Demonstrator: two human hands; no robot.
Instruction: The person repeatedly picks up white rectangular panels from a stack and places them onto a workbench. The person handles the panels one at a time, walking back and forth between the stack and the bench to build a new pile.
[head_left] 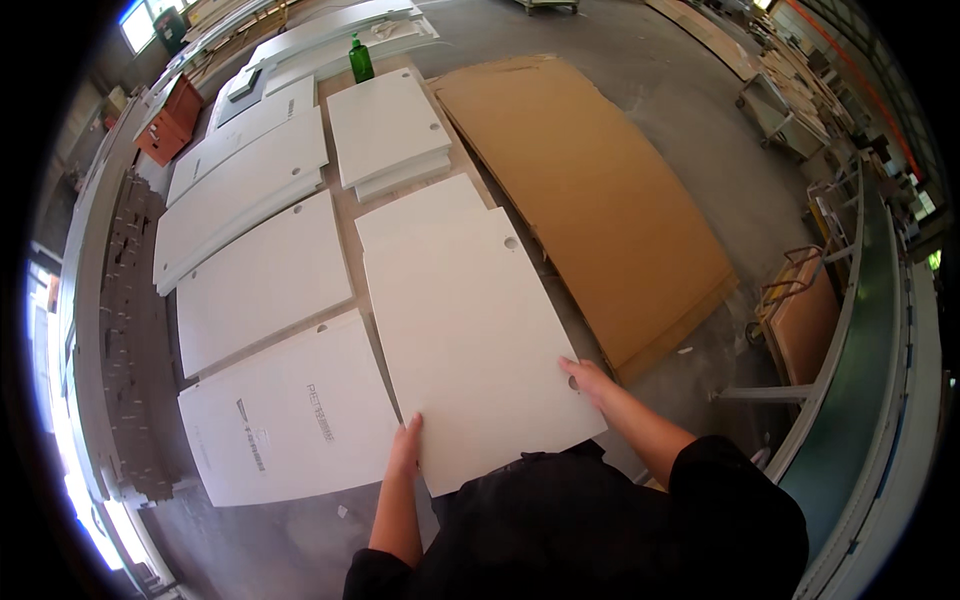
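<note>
A white rectangular panel (pixel 475 340) with round holes near its right edge lies in front of my body. My left hand (pixel 405 447) grips its left edge close to the near corner, thumb on top and fingers mostly hidden beneath. On the opposite edge my right hand (pixel 585 382) holds the panel beside its near hole, thumb on the top face. Beyond its far edge another white panel (pixel 420 212) shows, partly covered. To the left lies a panel with printed marks (pixel 285 420), close to my left hand.
Several white panels (pixel 265 280) lie in stacks on the left, and another stack (pixel 385 125) stands farther ahead with a green bottle (pixel 361 60) behind it. A large brown cardboard sheet (pixel 590 190) lies to the right. A conveyor (pixel 850 400) runs along the right side; an orange-red box (pixel 168 118) stands far left.
</note>
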